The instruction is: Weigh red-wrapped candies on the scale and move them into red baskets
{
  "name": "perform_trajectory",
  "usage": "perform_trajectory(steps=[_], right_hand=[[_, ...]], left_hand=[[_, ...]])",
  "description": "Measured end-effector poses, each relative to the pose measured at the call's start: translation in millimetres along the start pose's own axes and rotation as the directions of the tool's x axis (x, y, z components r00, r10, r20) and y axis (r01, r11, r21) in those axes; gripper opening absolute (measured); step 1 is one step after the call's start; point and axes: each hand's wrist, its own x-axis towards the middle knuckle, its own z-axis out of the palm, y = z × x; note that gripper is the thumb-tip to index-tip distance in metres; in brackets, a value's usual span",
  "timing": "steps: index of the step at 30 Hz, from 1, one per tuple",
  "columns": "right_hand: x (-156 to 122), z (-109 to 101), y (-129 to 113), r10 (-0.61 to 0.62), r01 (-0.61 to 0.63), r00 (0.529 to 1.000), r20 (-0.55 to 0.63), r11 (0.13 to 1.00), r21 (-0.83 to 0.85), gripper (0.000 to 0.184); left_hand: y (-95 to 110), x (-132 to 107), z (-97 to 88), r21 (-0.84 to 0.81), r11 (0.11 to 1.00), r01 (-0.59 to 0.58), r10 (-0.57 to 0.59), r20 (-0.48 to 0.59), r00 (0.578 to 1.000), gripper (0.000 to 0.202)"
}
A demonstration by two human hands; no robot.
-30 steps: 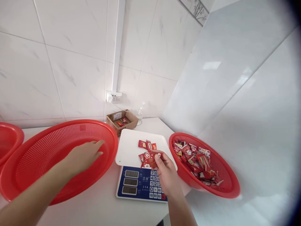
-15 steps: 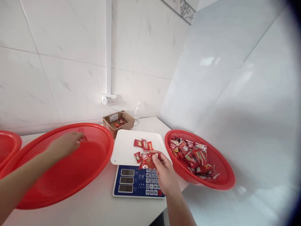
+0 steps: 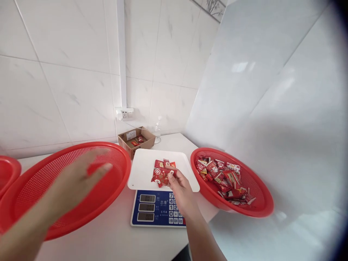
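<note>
My right hand (image 3: 179,190) pinches a bunch of red candy packets (image 3: 160,175) over the white tray (image 3: 144,170) of a blue digital scale (image 3: 154,212). More red packets (image 3: 166,164) lie on the tray just behind. My left hand (image 3: 76,179), motion-blurred, hovers with fingers stretched out above the large empty red mesh basket (image 3: 35,185) on the left. A second red basket (image 3: 261,208) on the right holds several red and white candy packets (image 3: 221,175).
A small cardboard box (image 3: 136,139) with a few red packets and a clear bottle (image 3: 157,130) stand against the tiled wall. A wall socket (image 3: 123,114) sits above them. Another red basket's edge (image 3: 9,170) shows at far left. The counter's front edge is near.
My right hand has moved left and farther onto the tray with its packets. My left hand swung out of the big basket, then back toward the middle, now raised and blurred.
</note>
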Motion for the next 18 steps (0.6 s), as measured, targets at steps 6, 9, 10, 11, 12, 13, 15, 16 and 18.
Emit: perform_trajectory(steps=[6,9,10,11,12,13,15,16,18], right_hand=[[-3,13,-2,-0.005,0.006,0.999,0.035,0.999,-0.043,0.03],[-3,7,1,0.018,-0.018,1.0,0.013,1.0,0.009,0.03],[-3,4,2,0.035,-0.036,0.999,0.011,0.998,0.041,0.031],[-2,0,3,0.052,-0.053,0.999,0.01,0.996,0.075,0.032],[-2,-4,3,0.064,-0.064,0.998,0.003,0.992,0.105,0.032],[-1,-7,3,0.07,-0.068,0.997,-0.012,0.99,0.123,0.032],[0,-9,3,0.064,-0.057,0.996,-0.056,0.992,0.114,0.031],[0,-8,4,0.057,-0.05,0.996,-0.075,0.995,0.092,0.031],[-1,-1,5,0.044,-0.043,0.997,-0.07,0.999,0.022,0.032]], left_hand=[[7,-20,97.0,-0.262,0.938,0.226,-0.057,0.527,0.848,0.033],[5,-17,112.7,-0.332,0.904,0.27,-0.064,0.519,0.852,0.038],[4,-15,112.0,-0.345,0.897,0.277,-0.067,0.513,0.856,0.039],[2,-13,109.4,-0.358,0.889,0.286,-0.073,0.505,0.86,0.04],[-1,-12,105.5,-0.37,0.881,0.295,-0.082,0.496,0.865,0.04],[-3,-12,101.3,-0.378,0.874,0.304,-0.093,0.485,0.869,0.04],[-5,-14,94.7,-0.383,0.868,0.315,-0.11,0.472,0.875,0.039],[-5,-17,93.2,-0.382,0.869,0.315,-0.107,0.477,0.873,0.038],[-4,-25,94.3,-0.369,0.879,0.303,-0.084,0.505,0.859,0.042]])
